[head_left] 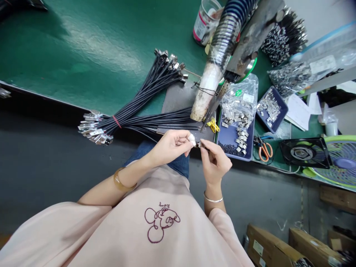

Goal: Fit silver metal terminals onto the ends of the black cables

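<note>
My left hand (176,145) is closed in a pinch, with a white covering (191,139) on a fingertip. What its fingers hold is hidden. Close beside it, my right hand (216,160) pinches a small metal connector (198,144) between thumb and finger. Just beyond the hands lies a bundle of black cables (167,120), some ends pointing right under a soldering-like metal tool (215,105). A second cable bundle (147,87), with metal connectors at its ends, crosses it and is tied with a red band (116,121). One loose cable curves toward my left hand.
A ribbed hose with a white nozzle (205,92) hangs over the bench. To the right are a blue tray (250,148) of metal shells, a smaller tray (283,111), orange-handled pliers (265,151) and a black fan (306,152). Cardboard boxes (269,244) stand on the floor.
</note>
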### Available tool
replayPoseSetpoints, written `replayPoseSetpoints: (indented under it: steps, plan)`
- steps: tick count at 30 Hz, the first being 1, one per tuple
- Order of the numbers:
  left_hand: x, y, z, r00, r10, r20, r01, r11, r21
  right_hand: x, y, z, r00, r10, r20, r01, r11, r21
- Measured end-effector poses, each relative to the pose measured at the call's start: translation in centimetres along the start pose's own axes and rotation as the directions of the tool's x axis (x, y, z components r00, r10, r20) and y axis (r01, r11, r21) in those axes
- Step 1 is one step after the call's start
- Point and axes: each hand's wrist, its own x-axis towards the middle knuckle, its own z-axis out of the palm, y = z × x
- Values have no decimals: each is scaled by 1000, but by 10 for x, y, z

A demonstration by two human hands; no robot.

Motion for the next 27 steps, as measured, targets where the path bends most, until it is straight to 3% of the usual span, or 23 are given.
replayPoseSetpoints:
  steps: [4,10,13,16,18,19,21,24,27]
  plan:
    - [-1,1,0,999,24,-23,-24,1000,13,3,2,4,996,79,-42,-75,994,79]
    - [-1,0,0,1000,1,-5,-1,1000,-3,-2,2,6,997,-68,-35,68,997,-20]
    - [-1,1,1,1000,-1,-10,1,1000,26,-1,0,7,997,63,-34,-62,997,42]
    - [-2,2,3,1000,-12,18,12,999,31,10,-3,4,956,244,165,-270,950,159]
    - [-1,2,5,1000,-18,13,18,999,42,18,-5,-1,931,261,255,-303,943,138]
    - [-1,1,5,1000,-12,-3,12,998,58,21,-7,-4,943,244,225,-272,957,98]
    - [1,-3,5,999,14,-52,-9,996,93,25,-9,-9,982,187,40,-187,982,13]
    - [5,-8,3,994,33,-103,-22,994,106,23,-11,-12,962,141,-233,-128,989,72]
    - [9,-10,2,991,18,-132,-8,997,76,17,-10,-10,951,153,-269,-114,981,155]
